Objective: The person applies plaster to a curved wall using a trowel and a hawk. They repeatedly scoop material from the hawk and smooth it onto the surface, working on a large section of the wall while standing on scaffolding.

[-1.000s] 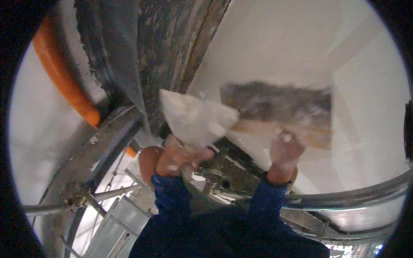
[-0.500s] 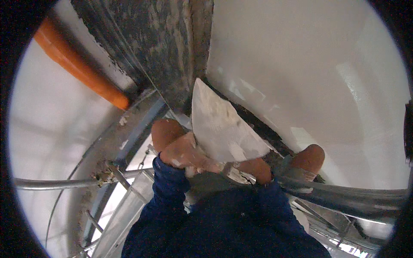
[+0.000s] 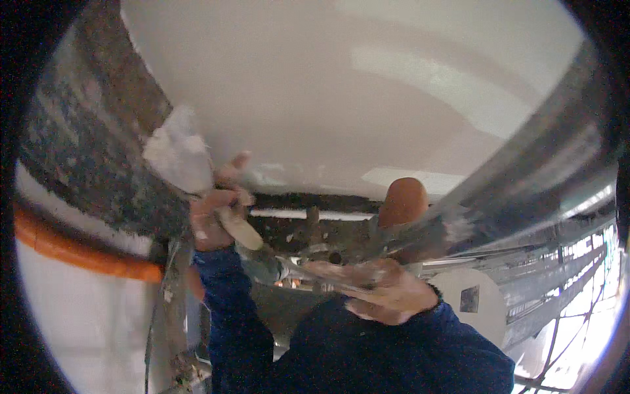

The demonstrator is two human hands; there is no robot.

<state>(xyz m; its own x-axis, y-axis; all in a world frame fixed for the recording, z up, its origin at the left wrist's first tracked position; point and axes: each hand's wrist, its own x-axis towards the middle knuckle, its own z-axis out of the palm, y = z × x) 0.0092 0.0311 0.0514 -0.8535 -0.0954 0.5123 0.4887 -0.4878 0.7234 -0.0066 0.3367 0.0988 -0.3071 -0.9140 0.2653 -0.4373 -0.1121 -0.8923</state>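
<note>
A putty knife with a pale handle [image 3: 241, 230] is in my left hand [image 3: 213, 213], the fingers closed around it. Its blade [image 3: 177, 151], coated with white filler, points up against the seam between the dark rough beam [image 3: 85, 131] and the smooth pale panel [image 3: 282, 85]. My right hand [image 3: 397, 295] is low in front of my body, closed on a thin flat plastering blade [image 3: 328, 281] seen nearly edge-on. Motion blurs this hand, and its fingers partly cover that tool. White smears mark both hands.
An orange pipe or hose [image 3: 85, 249] runs along the left. A thick grey metal tube [image 3: 525, 171] slants across the right. One brown rounded shape [image 3: 403, 202] shows below the panel, and a round white lid-like thing [image 3: 472, 302] sits beside my right arm. Scaffold bars [image 3: 558, 276] stand beyond.
My view has swung to the right. The hands, close together before, are apart now: the left is raised with the putty knife to the seam, and the broad whitish blade is tipped edge-on.
</note>
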